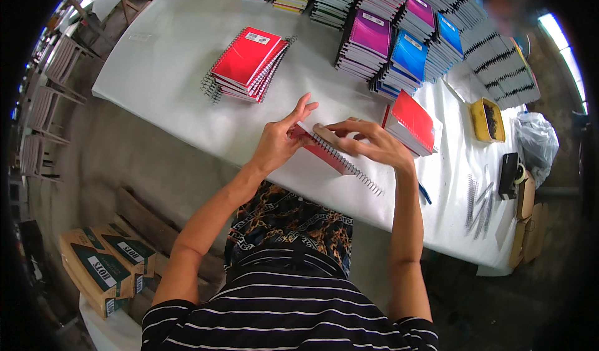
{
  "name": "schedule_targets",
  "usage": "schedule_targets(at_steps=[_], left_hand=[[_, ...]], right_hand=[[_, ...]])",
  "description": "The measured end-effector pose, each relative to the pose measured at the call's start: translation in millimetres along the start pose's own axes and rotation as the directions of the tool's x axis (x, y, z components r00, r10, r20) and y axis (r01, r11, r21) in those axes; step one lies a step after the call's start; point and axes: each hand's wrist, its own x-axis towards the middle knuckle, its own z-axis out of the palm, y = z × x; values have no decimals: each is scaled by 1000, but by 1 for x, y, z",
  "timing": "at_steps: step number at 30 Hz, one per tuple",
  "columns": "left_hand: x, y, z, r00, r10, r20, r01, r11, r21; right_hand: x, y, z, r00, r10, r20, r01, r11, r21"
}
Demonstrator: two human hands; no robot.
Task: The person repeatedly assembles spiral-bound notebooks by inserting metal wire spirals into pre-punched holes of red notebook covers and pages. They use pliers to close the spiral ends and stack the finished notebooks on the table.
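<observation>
My left hand (274,140) grips a red-covered notebook (329,158) at its upper left end, over the table's front edge, with the index finger raised. A metal spiral coil (368,181) runs along the notebook's edge, and its loose end sticks out past the lower right corner. My right hand (377,144), slightly blurred, is closed with its fingertips on the coil near the notebook's upper end. To the far left sits a stack of red spiral notebooks (249,58). Beside my right wrist lies another pile of red notebooks (412,123), no coil visible on it.
Tall stacks of purple notebooks (371,30) and blue notebooks (410,55) line the back. At the right are a yellow tray (486,120), loose coils (480,204), a blue pen (425,193), a black phone (508,175) and a plastic bag (536,142). Cardboard boxes (106,264) stand lower left.
</observation>
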Motion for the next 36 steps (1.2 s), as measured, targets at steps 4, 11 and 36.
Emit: schedule_targets(at_steps=[4, 11, 36], left_hand=[[-1, 11, 1, 994, -101, 34, 102, 994, -43], [-1, 2, 3, 998, -67, 17, 67, 998, 2], [34, 102, -52, 984, 150, 95, -143, 986, -83]], right_hand=[[2, 3, -9, 1000, 17, 19, -16, 998, -56], [6, 8, -12, 975, -223, -3, 220, 961, 170], [-53, 45, 49, 911, -211, -354, -58, 785, -617]])
